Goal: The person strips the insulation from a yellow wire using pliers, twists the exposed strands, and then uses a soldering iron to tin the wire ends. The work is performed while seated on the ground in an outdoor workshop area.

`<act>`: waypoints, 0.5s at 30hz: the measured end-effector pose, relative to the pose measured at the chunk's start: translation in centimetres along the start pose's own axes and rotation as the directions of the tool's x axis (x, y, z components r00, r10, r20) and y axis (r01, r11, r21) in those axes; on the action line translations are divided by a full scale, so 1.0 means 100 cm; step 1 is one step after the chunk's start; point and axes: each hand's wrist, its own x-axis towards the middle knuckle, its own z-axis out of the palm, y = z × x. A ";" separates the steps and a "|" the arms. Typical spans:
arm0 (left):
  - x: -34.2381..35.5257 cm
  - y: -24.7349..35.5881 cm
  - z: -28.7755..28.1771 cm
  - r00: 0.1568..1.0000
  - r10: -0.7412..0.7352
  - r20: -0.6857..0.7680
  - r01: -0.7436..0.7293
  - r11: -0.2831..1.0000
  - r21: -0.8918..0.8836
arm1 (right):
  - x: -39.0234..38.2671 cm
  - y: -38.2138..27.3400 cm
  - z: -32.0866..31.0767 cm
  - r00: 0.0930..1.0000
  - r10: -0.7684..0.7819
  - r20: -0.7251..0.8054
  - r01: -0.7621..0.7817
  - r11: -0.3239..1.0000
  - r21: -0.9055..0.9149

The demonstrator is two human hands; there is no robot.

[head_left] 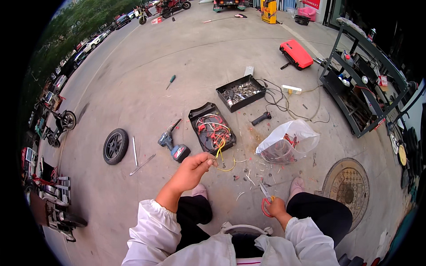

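Observation:
My left hand (194,170) is closed in a pinch on a thin yellow wire (220,150), held just in front of a black tray (193,116) full of tangled red, white and yellow wires. A loop of the wire hangs below my fingertips, with a small dark end near it. Lower right, my right hand (278,208) grips a pair of scissors (266,195) by the red handles, blades pointing up and away from me. The blades look slightly parted. Beyond it stands a clear plastic bag (306,134) with red wire pieces inside.
A cordless drill (167,141), small wheel (116,146) and metal rods (135,151) lie left. Further off are a screwdriver (171,81), a black tray of metal parts (231,104), a power strip (291,89) and a red case (298,54). A shelf cart (355,84) and manhole cover (348,188) are right.

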 end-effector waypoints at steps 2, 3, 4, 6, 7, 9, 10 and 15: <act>-0.004 0.000 -0.002 0.995 0.088 -0.048 -0.083 0.990 0.113 | 0.002 0.010 0.013 0.997 -0.045 0.062 0.051 0.993 -0.103; -0.003 -0.003 -0.001 0.986 0.159 -0.055 -0.146 0.972 0.183 | 0.002 0.008 0.010 0.989 -0.091 0.116 0.107 0.985 -0.138; -0.002 -0.004 0.000 0.973 0.224 -0.045 -0.206 0.946 0.251 | -0.006 -0.001 0.004 0.977 -0.124 0.172 0.153 0.975 -0.162; -0.002 -0.001 0.002 0.958 0.287 0.002 -0.270 0.899 0.344 | 0.003 -0.039 -0.031 0.968 -0.187 0.166 0.225 0.941 -0.253; -0.002 -0.001 0.005 0.948 0.316 0.028 -0.302 0.874 0.381 | -0.009 -0.081 -0.068 0.946 -0.307 -0.107 0.304 0.952 -0.040; -0.002 0.007 0.012 0.943 0.320 0.096 -0.322 0.797 0.511 | -0.031 -0.160 -0.148 0.846 -0.430 -0.316 0.517 0.807 0.286; -0.001 0.009 0.018 0.937 0.323 0.135 -0.340 0.747 0.572 | -0.041 -0.189 -0.178 0.678 -0.591 -0.437 0.705 0.691 0.160; -0.001 0.029 0.046 0.889 0.402 0.220 -0.435 0.586 0.683 | -0.054 -0.219 -0.215 0.444 -0.842 -0.306 0.871 0.486 -0.074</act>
